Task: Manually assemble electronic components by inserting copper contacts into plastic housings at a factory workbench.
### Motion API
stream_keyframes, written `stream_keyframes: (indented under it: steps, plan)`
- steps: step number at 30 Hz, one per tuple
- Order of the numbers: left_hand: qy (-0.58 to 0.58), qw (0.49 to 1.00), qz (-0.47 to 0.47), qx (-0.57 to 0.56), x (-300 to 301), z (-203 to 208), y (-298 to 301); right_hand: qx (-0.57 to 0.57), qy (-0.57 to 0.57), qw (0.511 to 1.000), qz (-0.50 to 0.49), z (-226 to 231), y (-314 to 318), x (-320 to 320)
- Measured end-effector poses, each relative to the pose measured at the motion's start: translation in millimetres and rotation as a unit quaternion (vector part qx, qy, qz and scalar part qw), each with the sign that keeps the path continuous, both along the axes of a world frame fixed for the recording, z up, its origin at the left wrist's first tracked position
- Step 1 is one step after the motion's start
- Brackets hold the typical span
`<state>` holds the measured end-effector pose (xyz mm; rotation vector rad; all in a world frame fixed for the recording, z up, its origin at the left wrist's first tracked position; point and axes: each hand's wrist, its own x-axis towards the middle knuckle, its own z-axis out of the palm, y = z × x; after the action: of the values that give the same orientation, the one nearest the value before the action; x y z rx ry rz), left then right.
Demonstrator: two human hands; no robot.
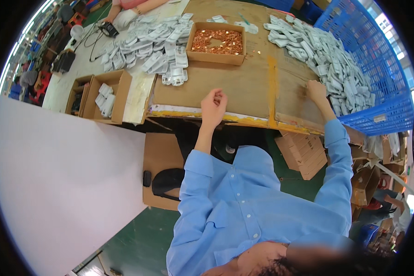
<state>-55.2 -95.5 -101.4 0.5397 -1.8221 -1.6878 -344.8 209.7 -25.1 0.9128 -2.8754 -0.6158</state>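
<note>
My left hand (213,108) is above the table's near edge, its fingers curled toward the palm; whatever may be in them is too small to make out. Farther right, my right hand (316,91) is closed low over the brown cardboard table cover, next to the heap of white plastic parts (331,60) spilling from the blue crate. Its fingertips are hidden, so I cannot tell what they hold. Beyond my left hand lies a shallow cardboard box (216,57) of small copper-coloured metal pieces. Left of that box is another pile of white plastic parts (156,41).
A blue plastic crate (377,60) lies tipped at the right edge. At the left, a cardboard box (119,99) holds a few white parts. A person's arm (145,6) rests across the table. Yellow tape (272,87) crosses the cover. A carton (303,154) stands below the table.
</note>
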Motion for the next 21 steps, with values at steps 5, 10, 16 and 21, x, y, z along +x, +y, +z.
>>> stream_keyframes:
  steps: [5,10,16,21]
  plan:
    - [0.002,1.000,-0.013,-0.029,6,9,0,-0.254,-0.185,0.944,0.099,47,-80,85]
    - [-0.046,0.982,-0.048,-0.178,18,28,8,-0.408,-0.490,0.762,0.110,63,-159,161]
    - [-0.064,0.990,-0.022,-0.121,15,19,4,-0.393,-0.575,0.706,0.127,51,-212,187]
    - [-0.036,0.998,-0.009,-0.050,14,12,-2,-0.391,-0.457,0.779,0.174,58,-244,127]
